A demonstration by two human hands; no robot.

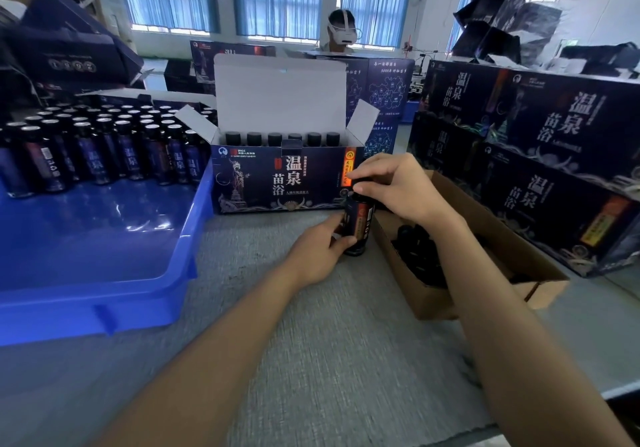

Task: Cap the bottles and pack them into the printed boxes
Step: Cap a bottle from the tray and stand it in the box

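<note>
A dark labelled bottle (360, 224) stands upright on the grey table in front of me. My left hand (320, 249) grips its lower body. My right hand (398, 186) curls over its top, fingers pinching a black cap (360, 181) on the neck. Just behind stands an open printed box (277, 179) with its white lid flap up and a row of capped bottles (284, 138) inside. Several more bottles (104, 145) stand in a blue tray (104, 273) on the left.
A brown cardboard carton (485, 238) holding black caps lies at the right under my right forearm. Closed printed boxes (554, 155) are stacked at far right. Another person wearing a headset (341, 30) sits behind the boxes. More dark boxes pile at top left.
</note>
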